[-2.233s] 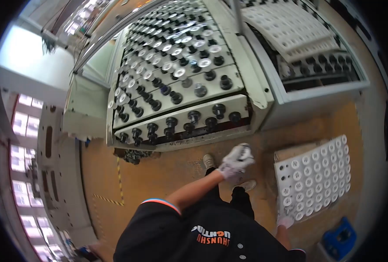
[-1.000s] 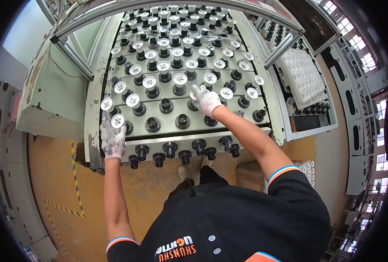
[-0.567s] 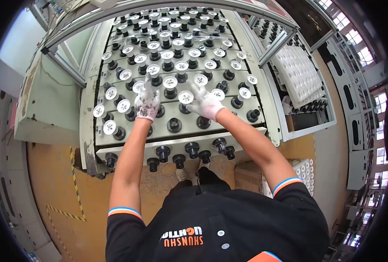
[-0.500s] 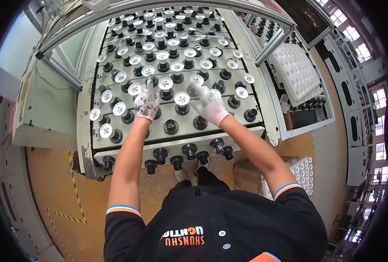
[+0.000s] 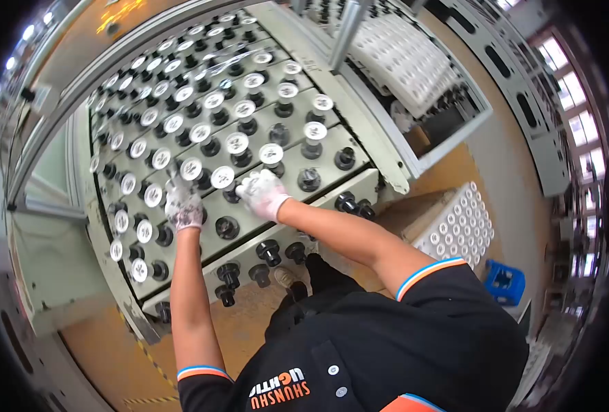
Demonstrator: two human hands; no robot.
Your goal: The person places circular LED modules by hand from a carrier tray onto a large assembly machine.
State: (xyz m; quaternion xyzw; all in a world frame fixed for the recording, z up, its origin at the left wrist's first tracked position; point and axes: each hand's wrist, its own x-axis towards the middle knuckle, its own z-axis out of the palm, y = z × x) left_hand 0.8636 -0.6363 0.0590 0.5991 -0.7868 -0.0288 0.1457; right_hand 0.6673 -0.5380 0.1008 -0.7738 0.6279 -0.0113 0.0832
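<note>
My left hand [image 5: 183, 204], in a dirty white glove, reaches over the pale green machine bed with its fingers stretched forward and apart. Just beyond its fingers is a round white disc [image 5: 191, 169] on a black holder. My gloved right hand [image 5: 262, 195] is closed, its fingers curled together beside another white disc [image 5: 223, 177]; what they hold, if anything, is hidden. Rows of such discs on black holders cover the bed. A black holder without a disc [image 5: 227, 227] stands between my forearms.
More black holders [image 5: 268, 252] hang along the bed's front edge. A metal frame post [image 5: 349, 33] rises at the back. On the right are stacked white trays [image 5: 400, 62], a white tray of round parts [image 5: 459, 226] by a carton, and a blue crate [image 5: 504, 282].
The camera view has turned, and the bed now appears tilted. My right hand's fingers, spread forward before, are now curled in. My left hand is still over the discs.
</note>
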